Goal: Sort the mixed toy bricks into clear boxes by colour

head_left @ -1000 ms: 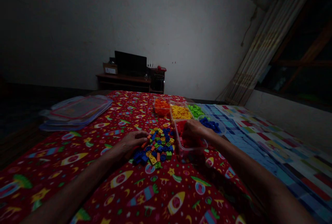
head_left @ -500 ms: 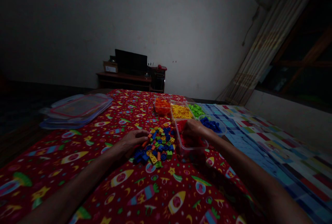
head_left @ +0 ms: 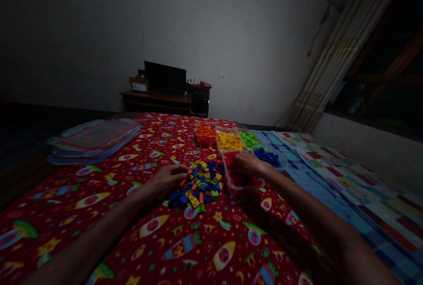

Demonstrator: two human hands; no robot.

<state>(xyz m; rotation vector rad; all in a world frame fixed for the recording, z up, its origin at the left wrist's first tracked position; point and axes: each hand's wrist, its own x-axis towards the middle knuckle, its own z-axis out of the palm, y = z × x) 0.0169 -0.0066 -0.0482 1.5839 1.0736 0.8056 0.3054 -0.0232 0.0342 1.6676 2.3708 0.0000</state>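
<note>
A mixed pile of small toy building bricks (head_left: 203, 183) in blue, yellow, green and orange lies on the red patterned cloth. My left hand (head_left: 170, 175) rests against the pile's left side, fingers loosely stretched and apart, with nothing visible in them. To the right of the pile stands a clear plastic box (head_left: 243, 186) with red bricks (head_left: 231, 157) inside. My right hand (head_left: 247, 164) reaches over its rim, fingers curled down among the red bricks. Its fingertips, and whatever they may hold, are hidden.
Behind are clear boxes of orange bricks (head_left: 205, 135), yellow bricks (head_left: 229, 141) and green bricks (head_left: 249, 138); blue bricks (head_left: 267, 157) sit in another at right. Stacked clear lids (head_left: 99, 137) lie at far left. A desk with a monitor (head_left: 165, 79) stands by the wall.
The view has shifted slightly. Both hands stay nearly in place, the left by the pile and the right in the red box.
</note>
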